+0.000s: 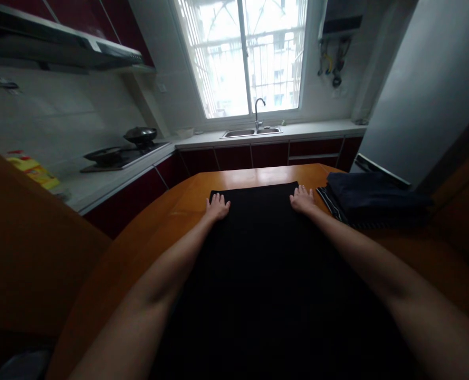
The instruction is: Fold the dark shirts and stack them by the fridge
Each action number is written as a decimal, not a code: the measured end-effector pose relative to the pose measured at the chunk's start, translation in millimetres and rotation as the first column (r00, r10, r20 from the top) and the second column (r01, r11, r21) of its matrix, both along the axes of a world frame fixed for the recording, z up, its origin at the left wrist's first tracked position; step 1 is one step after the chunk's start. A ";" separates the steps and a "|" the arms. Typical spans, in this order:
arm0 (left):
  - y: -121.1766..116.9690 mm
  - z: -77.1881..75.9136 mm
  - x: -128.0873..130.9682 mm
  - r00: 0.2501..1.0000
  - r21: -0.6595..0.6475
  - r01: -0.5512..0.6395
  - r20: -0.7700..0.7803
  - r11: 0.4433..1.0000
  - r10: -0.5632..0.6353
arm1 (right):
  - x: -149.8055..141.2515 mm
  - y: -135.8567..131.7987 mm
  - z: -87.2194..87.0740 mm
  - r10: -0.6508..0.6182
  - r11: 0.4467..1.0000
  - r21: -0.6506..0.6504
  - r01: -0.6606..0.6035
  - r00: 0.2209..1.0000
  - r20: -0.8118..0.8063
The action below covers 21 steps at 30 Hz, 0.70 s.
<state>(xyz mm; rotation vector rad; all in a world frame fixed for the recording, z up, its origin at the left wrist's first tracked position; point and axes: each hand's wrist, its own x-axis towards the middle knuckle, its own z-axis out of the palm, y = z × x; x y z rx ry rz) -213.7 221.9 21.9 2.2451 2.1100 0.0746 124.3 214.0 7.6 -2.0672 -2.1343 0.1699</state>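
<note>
Your fingers (218,199) lie spread, flat on black cloth (258,253); folded clothes (376,192) on surface (166,221) right, pans (140,135) far left.

No words, brands or numbers are coming through legibly. The yellow container (40,174) at the left is showing red and yellow patches, but blur is keeping any print on it unreadable. Tiny marks are sitting near the right end of the range hood (72,47), and they are appearing too small to make out.
</note>
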 end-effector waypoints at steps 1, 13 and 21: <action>6.0 -3.2 15.9 0.999 0.008 0.045 0.004 0.999 -0.045 | -12.7 6.6 -0.9 0.029 0.999 0.012 -0.029 1.000 0.000; 44.8 -13.4 -24.8 0.999 -0.010 -0.051 -0.006 0.999 0.051 | 28.3 52.6 -13.4 0.038 0.999 0.023 -0.036 0.995 -0.088; 0.5 4.5 -73.7 0.998 -0.037 -0.068 -0.001 0.997 0.068 | -26.6 -8.6 7.8 0.215 0.971 0.123 -0.206 0.975 -0.062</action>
